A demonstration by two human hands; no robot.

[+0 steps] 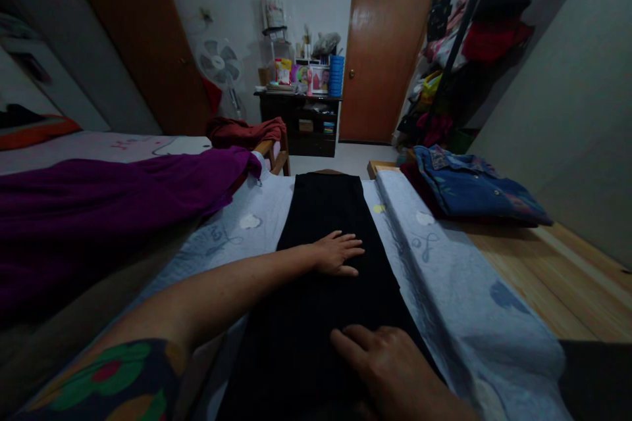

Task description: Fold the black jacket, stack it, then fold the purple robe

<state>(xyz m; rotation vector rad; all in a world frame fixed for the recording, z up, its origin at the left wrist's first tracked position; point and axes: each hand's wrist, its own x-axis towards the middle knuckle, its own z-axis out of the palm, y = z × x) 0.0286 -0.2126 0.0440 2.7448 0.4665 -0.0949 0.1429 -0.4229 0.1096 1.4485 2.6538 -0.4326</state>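
Note:
A long black garment [326, 210] lies spread lengthwise over a pale patterned sheet [257, 210], its far end narrower than the near part. My left hand [340, 254] rests flat on the middle of it, palm down and fingers spread. Closer to me, my right hand [390, 365] is over the garment's right side, with its fingers loosely bent and pointing left. I see no cloth pinched in it, though the undersides of its fingers are hidden. The near end of the garment runs out of view at the bottom.
Folded clothes with a blue patterned shirt [474, 184] on top sit on a wooden surface [523, 263] at right. Purple cloth [123, 204] drapes at left. Beyond are a dark cabinet [296, 138], a fan [220, 62], a door [385, 46] and hanging bags [496, 39].

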